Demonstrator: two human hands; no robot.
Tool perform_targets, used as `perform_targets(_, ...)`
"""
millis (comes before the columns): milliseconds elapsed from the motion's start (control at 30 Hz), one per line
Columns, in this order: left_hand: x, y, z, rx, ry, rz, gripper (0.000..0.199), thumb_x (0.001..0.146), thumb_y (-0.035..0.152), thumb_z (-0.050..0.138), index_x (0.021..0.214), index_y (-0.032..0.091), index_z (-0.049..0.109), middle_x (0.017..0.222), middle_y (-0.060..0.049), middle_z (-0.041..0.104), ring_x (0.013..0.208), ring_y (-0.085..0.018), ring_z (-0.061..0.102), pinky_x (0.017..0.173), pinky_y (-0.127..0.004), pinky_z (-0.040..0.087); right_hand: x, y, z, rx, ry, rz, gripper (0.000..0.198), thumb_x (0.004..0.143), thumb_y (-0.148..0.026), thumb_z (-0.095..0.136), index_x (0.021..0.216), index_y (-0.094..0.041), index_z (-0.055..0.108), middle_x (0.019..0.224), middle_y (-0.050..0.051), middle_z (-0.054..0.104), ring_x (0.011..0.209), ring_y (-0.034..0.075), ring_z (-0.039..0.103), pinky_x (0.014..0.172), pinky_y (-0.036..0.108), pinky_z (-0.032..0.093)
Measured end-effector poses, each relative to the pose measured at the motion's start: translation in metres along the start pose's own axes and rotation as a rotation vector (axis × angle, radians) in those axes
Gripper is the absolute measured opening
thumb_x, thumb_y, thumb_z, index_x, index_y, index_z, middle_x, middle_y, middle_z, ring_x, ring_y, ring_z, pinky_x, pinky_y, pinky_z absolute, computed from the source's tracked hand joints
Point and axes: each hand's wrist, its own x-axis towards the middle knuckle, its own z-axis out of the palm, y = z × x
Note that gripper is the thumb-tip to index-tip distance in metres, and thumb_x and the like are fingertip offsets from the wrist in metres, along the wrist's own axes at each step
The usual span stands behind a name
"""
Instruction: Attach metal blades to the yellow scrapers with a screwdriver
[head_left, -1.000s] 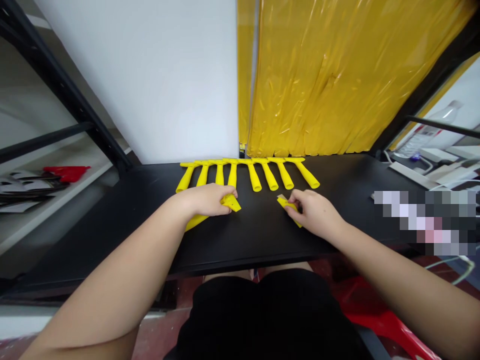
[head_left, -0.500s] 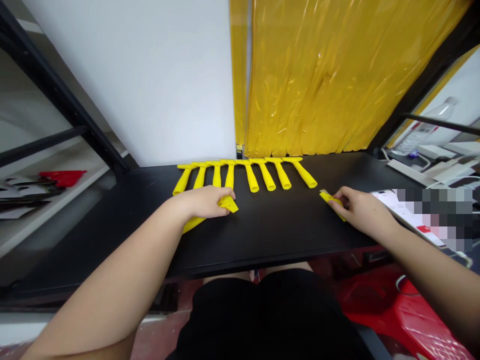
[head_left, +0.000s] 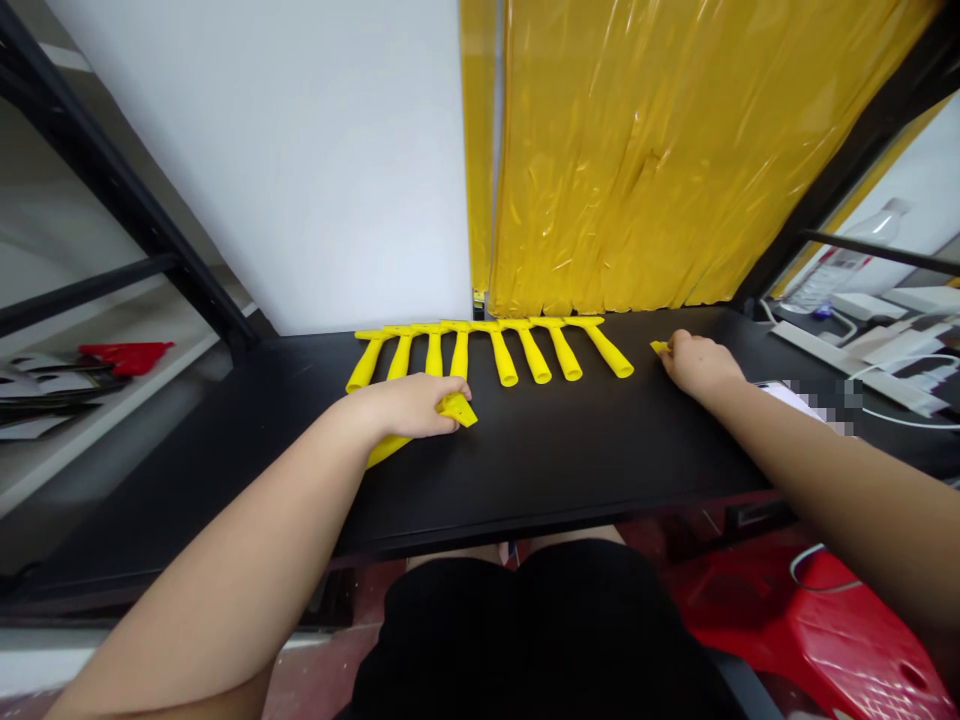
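Note:
My left hand is closed around a yellow T-shaped plastic tool that looks like a scraper. Its flat end sticks out past my fingertips, and its handle shows below my palm. My right hand is closed over a flat yellow piece; only a corner shows, the rest being hidden by my fingers. Behind my left hand, several matching yellow T-shaped tools lie side by side in a row. Their flat ends face the back, and their hollow handles point toward me.
These things lie on a black tabletop. A white panel and a yellow plastic-wrapped panel stand behind it. On the right are a phone, a cable and a plastic bottle. A side shelf holds a red object.
My right hand has moved toward the back of the table with the flat yellow piece, which is now mostly covered. My left hand and the row are almost unchanged.

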Motion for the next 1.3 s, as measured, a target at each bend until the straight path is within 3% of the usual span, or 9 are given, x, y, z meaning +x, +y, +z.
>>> perform_targets(233, -0.003, -0.002, -0.001, -0.017, -0.004, 0.023, 0.06, 0.085, 0.048, 0.065, 0.142, 0.029, 0.063, 0.122, -0.009, 0.071, 0.1, -0.027, 0.067, 0.084, -0.036, 0.05, 0.035, -0.014, 0.009, 0.08, 0.048, -0.014, 0.038, 0.103, -0.038, 0.056, 0.127, -0.011, 0.066, 0.118, 0.025, 0.072, 0.105, 0.035, 0.069, 0.083, 0.041, 0.047)
perform_targets(367, -0.008, 0.003, -0.007, -0.132, 0.036, 0.164, 0.056, 0.087, 0.051, 0.068, 0.138, 0.028, 0.064, 0.094, -0.003, 0.066, 0.079, -0.02, 0.062, 0.069, -0.03, 0.045, 0.032, -0.013, 0.014, 0.107, 0.096, -0.051, 0.034, 0.103, -0.038, 0.055, 0.121, -0.014, 0.071, 0.117, 0.022, 0.069, 0.101, 0.032, 0.067, 0.084, 0.041, 0.047)
perform_targets(500, -0.007, 0.01, -0.007, -0.537, 0.195, 0.264, 0.053, 0.092, 0.055, 0.07, 0.135, 0.025, 0.06, 0.076, 0.004, 0.055, 0.065, -0.015, 0.06, 0.066, -0.03, 0.05, 0.02, -0.011, 0.005, 0.161, 0.259, -0.07, 0.034, 0.102, -0.042, 0.055, 0.116, -0.016, 0.073, 0.131, 0.022, 0.062, 0.105, 0.032, 0.065, 0.085, 0.041, 0.047)
perform_targets(600, 0.002, 0.018, -0.002, -0.904, 0.355, 0.238, 0.05, 0.092, 0.053, 0.073, 0.129, 0.023, 0.057, 0.072, 0.005, 0.056, 0.061, -0.013, 0.062, 0.065, -0.031, 0.056, 0.003, -0.025, -0.015, 0.294, 0.465, -0.06, 0.034, 0.103, -0.041, 0.05, 0.115, -0.016, 0.07, 0.123, 0.022, 0.065, 0.108, 0.034, 0.065, 0.087, 0.042, 0.048)
perform_targets(767, 0.013, 0.029, 0.006, -1.299, 0.535, 0.275, 0.031, 0.102, 0.049, 0.062, 0.115, 0.025, 0.047, 0.066, 0.006, 0.061, 0.054, -0.011, 0.06, 0.057, -0.025, 0.052, -0.065, -0.084, -0.059, 0.683, 0.443, -0.396, 0.02, 0.101, -0.035, 0.054, 0.099, -0.021, 0.068, 0.095, 0.011, 0.072, 0.088, 0.026, 0.068, 0.083, 0.039, 0.053)
perform_targets(900, 0.017, 0.035, 0.01, -1.408, 0.596, 0.358, 0.035, 0.1, 0.044, 0.065, 0.113, 0.028, 0.036, 0.079, 0.005, 0.07, 0.06, -0.011, 0.067, 0.058, -0.022, 0.051, -0.136, -0.14, -0.084, 0.973, 0.131, -0.813, 0.02, 0.097, -0.039, 0.067, 0.109, -0.023, 0.068, 0.094, 0.006, 0.074, 0.083, 0.022, 0.069, 0.08, 0.037, 0.056)
perform_targets(1000, 0.017, 0.037, 0.014, -1.379, 0.675, 0.387, 0.053, 0.092, 0.039, 0.076, 0.117, 0.031, 0.03, 0.096, 0.005, 0.073, 0.075, -0.012, 0.074, 0.065, -0.022, 0.055, -0.168, -0.169, -0.091, 1.043, -0.033, -0.797, 0.042, 0.09, -0.043, 0.077, 0.125, -0.026, 0.061, 0.097, 0.003, 0.075, 0.081, 0.021, 0.069, 0.077, 0.037, 0.056)
perform_targets(1167, 0.013, 0.032, 0.015, -1.295, 0.584, 0.505, 0.075, 0.079, 0.024, 0.086, 0.128, 0.033, 0.029, 0.129, -0.002, 0.068, 0.093, -0.015, 0.077, 0.091, -0.034, 0.062, -0.168, -0.18, -0.083, 0.977, 0.025, -0.693, 0.028, 0.088, -0.032, 0.076, 0.112, -0.026, 0.062, 0.091, 0.002, 0.073, 0.081, 0.021, 0.068, 0.078, 0.036, 0.054)
perform_targets(1300, 0.015, 0.02, 0.015, -1.223, 0.457, 0.508, 0.102, 0.075, 0.019, 0.087, 0.149, 0.038, 0.019, 0.144, -0.011, 0.057, 0.11, -0.02, 0.074, 0.096, -0.037, 0.062, -0.141, -0.158, -0.072, 0.877, 0.325, -0.704, 0.025, 0.094, -0.034, 0.068, 0.115, -0.021, 0.064, 0.104, 0.011, 0.074, 0.095, 0.027, 0.069, 0.084, 0.041, 0.055)
